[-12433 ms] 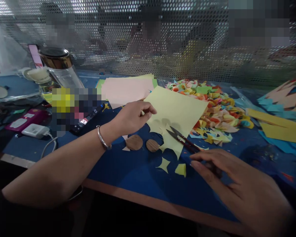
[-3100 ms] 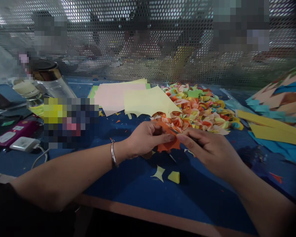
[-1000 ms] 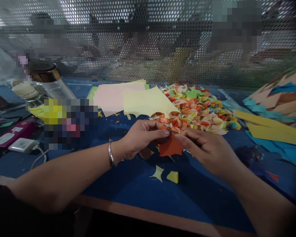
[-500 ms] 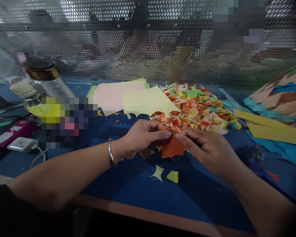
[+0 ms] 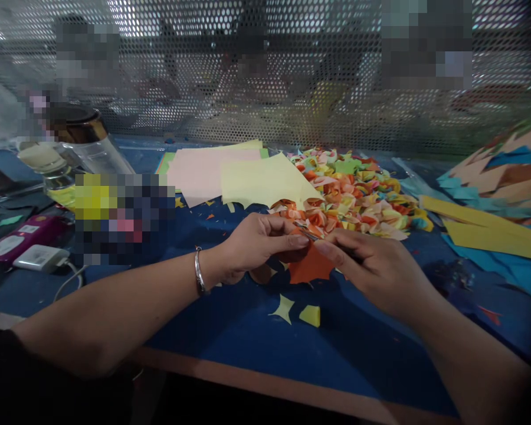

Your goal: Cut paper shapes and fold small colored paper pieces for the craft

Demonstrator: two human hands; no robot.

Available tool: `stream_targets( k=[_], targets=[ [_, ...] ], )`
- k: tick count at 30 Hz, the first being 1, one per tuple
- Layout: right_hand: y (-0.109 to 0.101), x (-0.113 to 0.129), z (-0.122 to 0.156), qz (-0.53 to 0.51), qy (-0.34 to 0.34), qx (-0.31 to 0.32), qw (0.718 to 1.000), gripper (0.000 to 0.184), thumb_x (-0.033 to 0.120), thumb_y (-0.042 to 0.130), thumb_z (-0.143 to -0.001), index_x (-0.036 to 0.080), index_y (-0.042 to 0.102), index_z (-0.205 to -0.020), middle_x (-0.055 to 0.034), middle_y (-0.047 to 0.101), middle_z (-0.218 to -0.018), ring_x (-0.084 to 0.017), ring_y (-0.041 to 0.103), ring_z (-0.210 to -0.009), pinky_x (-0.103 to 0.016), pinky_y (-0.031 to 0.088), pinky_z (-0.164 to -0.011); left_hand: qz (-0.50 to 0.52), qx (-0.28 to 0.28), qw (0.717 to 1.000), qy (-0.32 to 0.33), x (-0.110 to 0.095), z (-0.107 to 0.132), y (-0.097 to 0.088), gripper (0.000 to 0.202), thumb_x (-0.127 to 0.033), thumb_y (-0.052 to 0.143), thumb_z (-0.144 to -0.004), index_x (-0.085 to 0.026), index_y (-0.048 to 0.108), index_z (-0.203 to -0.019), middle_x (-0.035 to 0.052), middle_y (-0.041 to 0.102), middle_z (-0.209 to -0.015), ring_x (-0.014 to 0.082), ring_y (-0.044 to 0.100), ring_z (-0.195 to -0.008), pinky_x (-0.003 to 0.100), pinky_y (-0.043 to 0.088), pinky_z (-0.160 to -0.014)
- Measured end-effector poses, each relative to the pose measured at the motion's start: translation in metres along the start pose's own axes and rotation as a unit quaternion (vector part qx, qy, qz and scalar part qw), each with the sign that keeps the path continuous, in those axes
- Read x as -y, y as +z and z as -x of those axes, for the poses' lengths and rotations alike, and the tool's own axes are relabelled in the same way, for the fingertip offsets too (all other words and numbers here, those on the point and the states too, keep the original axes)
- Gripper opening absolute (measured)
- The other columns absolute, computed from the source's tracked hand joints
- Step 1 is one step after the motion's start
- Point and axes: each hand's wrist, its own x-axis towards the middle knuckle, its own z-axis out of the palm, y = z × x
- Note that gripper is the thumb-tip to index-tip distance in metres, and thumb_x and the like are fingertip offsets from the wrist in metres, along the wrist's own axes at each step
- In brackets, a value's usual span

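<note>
Over the blue tabletop, my left hand (image 5: 265,242) pinches a small piece of orange paper between thumb and fingers; much of it is covered by the fingers. My right hand (image 5: 367,257) is closed around a slim metal tool (image 5: 308,234), whose thin tip reaches to the left fingertips. The tool's exact kind is hard to make out. Just below the fingers shows an orange paper piece with pointed edges (image 5: 310,265); whether it is held or lies on the table I cannot tell. Nearer me lie a pale yellow four-pointed paper scrap (image 5: 284,309) and a folded yellow paper piece (image 5: 310,316).
Behind my hands rises a heap of folded colored paper pieces (image 5: 354,189), beside pale yellow paper sheets (image 5: 265,180). Yellow paper strips (image 5: 495,233) lie right. At left stand a lidded bottle (image 5: 100,147) and a white charger (image 5: 42,258). A perforated metal screen (image 5: 292,112) closes the back.
Almost nothing differs. Both hands keep the same grip and place; the tool's tip between them shifts very slightly.
</note>
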Motion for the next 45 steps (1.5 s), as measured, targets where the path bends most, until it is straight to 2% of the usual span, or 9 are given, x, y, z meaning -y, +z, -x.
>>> stream_targets(
  k=[6, 23, 30, 36, 39, 41, 43, 45],
  targets=[
    [0.001, 0.0, 0.0, 0.001, 0.001, -0.009, 1.0, 0.054, 0.064, 0.045, -0.104, 0.023, 0.054, -0.07, 0.0045, 0.039, -0.055, -0.012, 0.038, -0.049, -0.029, 0.033, -0.048, -0.013, 0.006, 1.0, 0.0, 0.0, -0.001, -0.002, 0.029, -0.034, 0.09, -0.071, -0.014, 0.07, -0.075, -0.0009, 0.069, -0.072, 0.007, 0.06, -0.067, 0.025, 0.049, -0.072],
    [0.001, 0.0, 0.001, 0.013, -0.009, -0.004, 1.0, 0.054, 0.063, 0.045, -0.104, 0.022, 0.057, -0.071, 0.0045, 0.041, -0.054, -0.012, 0.039, -0.049, -0.027, 0.033, -0.047, -0.003, 0.017, 1.0, -0.019, -0.001, 0.0, -0.002, 0.028, -0.031, 0.092, -0.07, -0.014, 0.07, -0.073, -0.0005, 0.069, -0.071, 0.0073, 0.061, -0.066, 0.025, 0.047, -0.069],
    [0.005, -0.004, 0.003, 0.009, -0.016, -0.019, 1.0, 0.053, 0.062, 0.047, -0.105, 0.022, 0.055, -0.071, 0.0039, 0.044, -0.057, -0.012, 0.042, -0.051, -0.027, 0.033, -0.05, 0.001, 0.031, 0.999, -0.027, -0.002, 0.001, -0.003, 0.031, -0.029, 0.095, -0.066, -0.013, 0.069, -0.072, -0.0003, 0.07, -0.071, 0.0068, 0.061, -0.064, 0.023, 0.046, -0.067],
    [0.007, -0.005, 0.003, 0.01, -0.027, -0.028, 0.999, 0.052, 0.06, 0.046, -0.106, 0.022, 0.055, -0.071, 0.0041, 0.044, -0.055, -0.011, 0.041, -0.05, -0.027, 0.032, -0.05, -0.025, 0.027, 0.999, -0.031, -0.004, 0.0, -0.002, 0.028, -0.029, 0.091, -0.068, -0.015, 0.068, -0.072, -0.0008, 0.068, -0.07, 0.0074, 0.058, -0.064, 0.025, 0.046, -0.067],
    [0.004, -0.003, 0.002, 0.019, -0.015, -0.016, 1.0, 0.053, 0.061, 0.045, -0.105, 0.023, 0.05, -0.069, 0.0032, 0.045, -0.058, -0.012, 0.044, -0.052, -0.028, 0.034, -0.051, -0.091, 0.014, 0.996, -0.018, -0.004, -0.004, -0.008, 0.024, -0.032, 0.084, -0.072, -0.016, 0.067, -0.072, 0.0, 0.067, -0.071, 0.0093, 0.059, -0.066, 0.026, 0.046, -0.067],
    [0.003, -0.001, 0.001, 0.022, -0.01, -0.013, 1.0, 0.053, 0.06, 0.045, -0.105, 0.023, 0.049, -0.068, 0.0032, 0.044, -0.057, -0.012, 0.045, -0.052, -0.028, 0.035, -0.051, -0.194, 0.013, 0.981, -0.001, -0.006, -0.006, -0.015, 0.02, -0.033, 0.077, -0.077, -0.017, 0.066, -0.069, 0.0001, 0.065, -0.068, 0.0102, 0.057, -0.064, 0.027, 0.044, -0.064],
    [0.001, 0.001, 0.001, 0.023, -0.012, -0.011, 1.0, 0.052, 0.058, 0.045, -0.106, 0.023, 0.05, -0.068, 0.0031, 0.045, -0.057, -0.013, 0.046, -0.051, -0.028, 0.035, -0.05, -0.33, 0.005, 0.944, 0.025, -0.011, -0.006, -0.021, 0.019, -0.032, 0.07, -0.08, -0.018, 0.068, -0.068, 0.0015, 0.064, -0.065, 0.0117, 0.055, -0.063, 0.028, 0.042, -0.063],
    [0.001, 0.002, 0.001, 0.024, -0.016, -0.002, 1.0, 0.051, 0.057, 0.045, -0.106, 0.023, 0.05, -0.068, 0.003, 0.046, -0.056, -0.012, 0.046, -0.05, -0.028, 0.034, -0.049, -0.438, -0.035, 0.895, 0.079, -0.018, -0.005, -0.025, 0.014, -0.029, 0.068, -0.082, -0.018, 0.072, -0.074, 0.0047, 0.07, -0.074, 0.0133, 0.057, -0.067, 0.029, 0.041, -0.064]
  ],
)
